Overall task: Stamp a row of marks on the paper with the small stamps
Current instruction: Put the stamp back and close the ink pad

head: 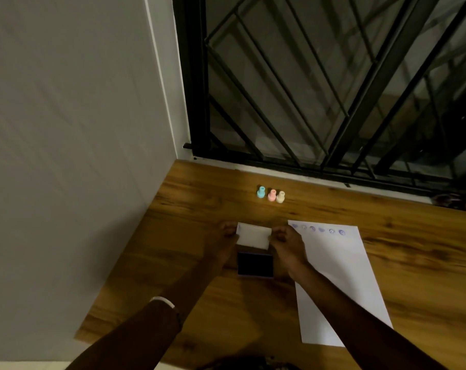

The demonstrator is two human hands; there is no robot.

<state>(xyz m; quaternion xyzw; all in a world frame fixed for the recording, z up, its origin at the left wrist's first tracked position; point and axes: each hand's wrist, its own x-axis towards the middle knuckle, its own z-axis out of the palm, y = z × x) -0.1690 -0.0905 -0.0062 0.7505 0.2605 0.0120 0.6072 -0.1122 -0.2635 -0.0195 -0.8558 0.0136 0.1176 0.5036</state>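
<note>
Wooden table (pixel 199 209): stamps (pixel 270 195), paper (pixel 338 279), inkpad (pixel 255 264).

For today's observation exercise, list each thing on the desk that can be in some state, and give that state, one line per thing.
Ink pad: uncovered, dark pad exposed, flat on the desk.
Ink pad lid: off the pad's face, raised at the far edge, held at both ends.
Left hand: gripping the lid's left end.
Right hand: gripping the lid's right end.
Paper: flat, one row of six marks along its far edge.
Blue stamp, pink stamp, cream stamp: upright, side by side, untouched.
</note>
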